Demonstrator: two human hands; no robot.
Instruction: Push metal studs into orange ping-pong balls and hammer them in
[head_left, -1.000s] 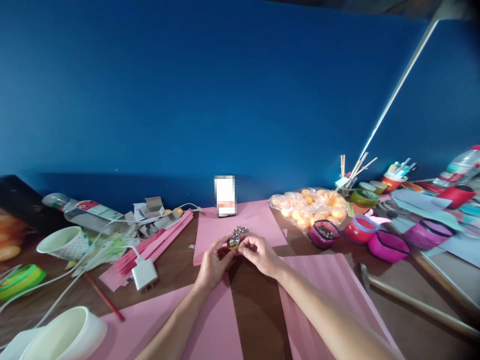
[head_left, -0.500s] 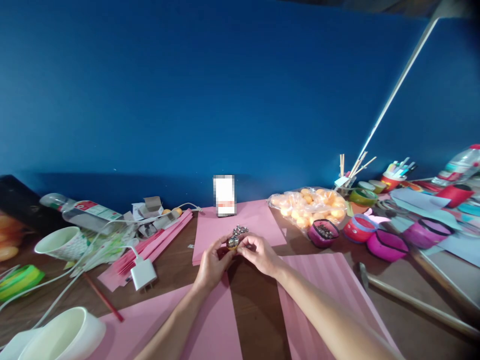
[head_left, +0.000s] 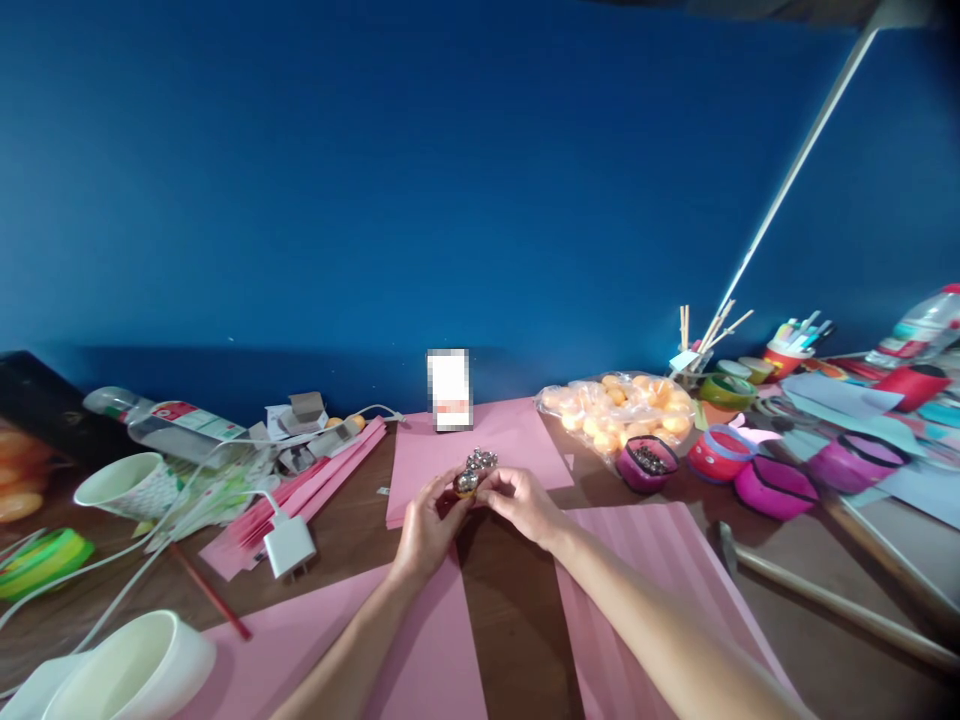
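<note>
"Holding what, would you say, the left hand point(head_left: 429, 525)?"

"A silvery, rounded object point(head_left: 466, 482), with thumb and fingers curled narrowly about its left side. A bit of yellow shows along its lower edge."

"And the right hand point(head_left: 521, 508)?"

"Its fingers are bent close together, tips at the object's right side. Whether they pinch it or only touch it, I cannot tell."

"Where is the object itself?"

"In the middle, just over the near edge of the far pink sheets point(head_left: 510, 430). A cluster of shiny little pieces point(head_left: 481, 459) sits just beyond it; I can't tell if the two are joined."

"What lies about them?"

"A phone point(head_left: 450, 392) stands upright on the far side, before the blue wall point(head_left: 480, 200). To the right is a clear bag of orange balls point(head_left: 615, 410), with a purple bowl point(head_left: 646, 485) of small dark pieces at its near side."

"And the left?"

"A white charger point(head_left: 289, 546), with a red stick point(head_left: 212, 592) nearer, slanting across the brown table point(head_left: 517, 630)."

"Anything near on the right?"

"A hammer point(head_left: 825, 597), beside a striped pink sheet point(head_left: 660, 540)."
</note>
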